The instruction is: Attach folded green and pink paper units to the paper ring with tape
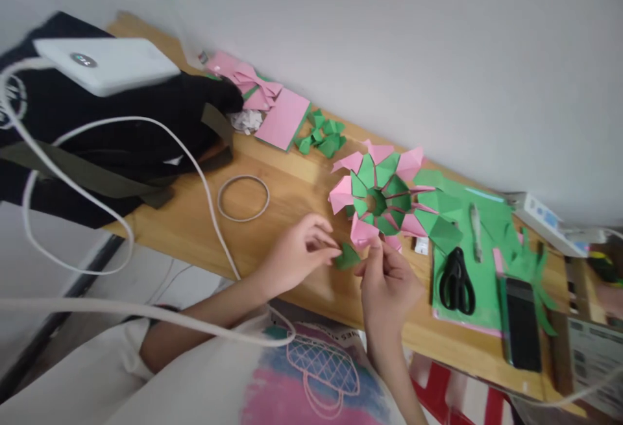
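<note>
A flower-shaped ring of folded green and pink paper (387, 194) stands on the wooden table, round a dark central opening. My right hand (389, 276) is at its near edge, thumb and forefinger pinched on a pink paper tip. To the left, my left hand (302, 253) has its fingers curled, thumb and fingertips close together at the edge of a small folded green piece (346, 256). That piece lies between my two hands, just below the flower.
Black scissors (456, 285) and a pen (476, 233) lie on green sheets at right, beside a phone (522, 324). Small green pieces (322, 134), pink paper (285, 119), a ring (243, 198), white cables and a black bag (160, 107) with a power bank (109, 65) are at left.
</note>
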